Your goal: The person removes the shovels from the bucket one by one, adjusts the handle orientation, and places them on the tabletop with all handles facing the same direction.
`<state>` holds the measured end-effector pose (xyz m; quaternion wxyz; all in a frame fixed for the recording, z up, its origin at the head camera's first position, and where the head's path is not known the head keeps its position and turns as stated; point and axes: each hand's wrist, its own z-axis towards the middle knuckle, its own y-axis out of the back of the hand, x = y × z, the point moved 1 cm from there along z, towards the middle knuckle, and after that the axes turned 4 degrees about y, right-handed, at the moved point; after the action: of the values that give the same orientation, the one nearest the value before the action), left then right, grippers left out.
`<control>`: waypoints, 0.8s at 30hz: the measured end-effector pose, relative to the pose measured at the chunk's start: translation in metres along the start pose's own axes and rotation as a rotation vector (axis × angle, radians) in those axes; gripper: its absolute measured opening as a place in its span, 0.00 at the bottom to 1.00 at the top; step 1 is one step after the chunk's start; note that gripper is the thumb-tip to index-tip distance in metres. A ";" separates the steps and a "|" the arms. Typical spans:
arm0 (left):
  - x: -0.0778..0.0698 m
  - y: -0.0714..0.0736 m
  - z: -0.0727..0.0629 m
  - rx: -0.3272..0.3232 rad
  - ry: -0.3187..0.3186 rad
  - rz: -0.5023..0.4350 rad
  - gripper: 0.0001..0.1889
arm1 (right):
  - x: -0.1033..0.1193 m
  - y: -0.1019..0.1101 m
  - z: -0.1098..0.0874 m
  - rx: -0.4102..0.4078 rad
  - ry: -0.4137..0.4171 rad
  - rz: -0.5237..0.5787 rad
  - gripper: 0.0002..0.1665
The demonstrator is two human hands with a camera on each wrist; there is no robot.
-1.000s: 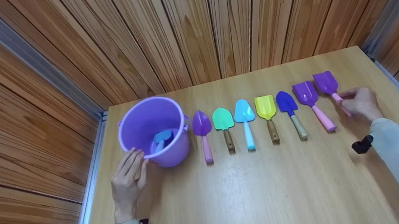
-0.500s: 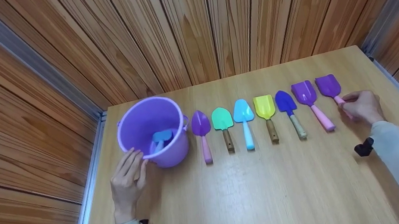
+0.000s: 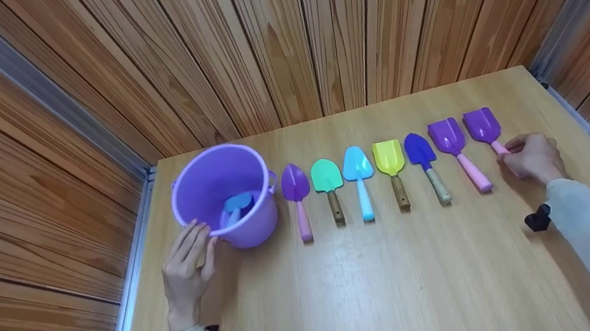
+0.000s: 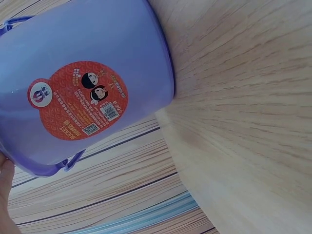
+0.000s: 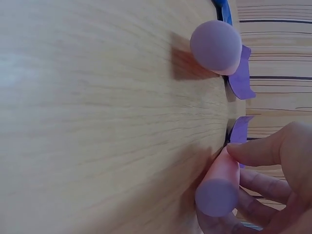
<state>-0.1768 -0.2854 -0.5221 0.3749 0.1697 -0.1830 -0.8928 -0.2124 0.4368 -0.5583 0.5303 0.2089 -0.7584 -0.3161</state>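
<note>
At the right end of a row of toy shovels, my right hand [image 3: 534,157] pinches the pink handle [image 5: 222,187] of a purple shovel [image 3: 482,123] between thumb and fingers. A second purple shovel [image 3: 447,134] with a pink handle lies just left of it. On the left stands a purple bucket [image 3: 255,231], upright, a blue shovel [image 3: 237,202] inside it. My left hand [image 3: 185,272] grips the bucket's near rim, fingers over the edge and thumb outside. A red label [image 4: 83,100] shows on the bucket's wall in the left wrist view.
Between bucket and right hand lie a purple trowel [image 3: 295,182], a green one [image 3: 326,174], a light blue one [image 3: 357,164], a yellow shovel [image 3: 388,156] and a dark blue trowel [image 3: 419,148], roughly parallel. Wood-panelled walls [image 3: 287,44] enclose the wooden table [image 3: 365,291].
My right hand has shifted the rightmost purple shovel a little to the right, widening the gap to its neighbour. The left hand keeps its place on the bucket rim.
</note>
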 end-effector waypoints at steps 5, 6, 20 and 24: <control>-0.001 0.000 0.000 0.006 0.007 0.001 0.15 | 0.010 0.001 -0.001 -0.017 -0.031 0.018 0.37; -0.001 0.001 0.000 0.006 0.010 -0.001 0.15 | 0.015 0.001 -0.001 -0.037 -0.033 0.028 0.36; -0.003 0.004 0.000 0.034 0.015 0.020 0.15 | 0.150 -0.032 0.003 -0.083 0.307 0.032 0.27; -0.002 0.004 0.001 0.034 0.008 0.018 0.15 | 0.193 -0.047 -0.002 -0.010 0.361 0.026 0.27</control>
<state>-0.1737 -0.2864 -0.5192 0.3805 0.1782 -0.1982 -0.8855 -0.2787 0.2767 -0.4609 0.6630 0.2499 -0.6519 -0.2702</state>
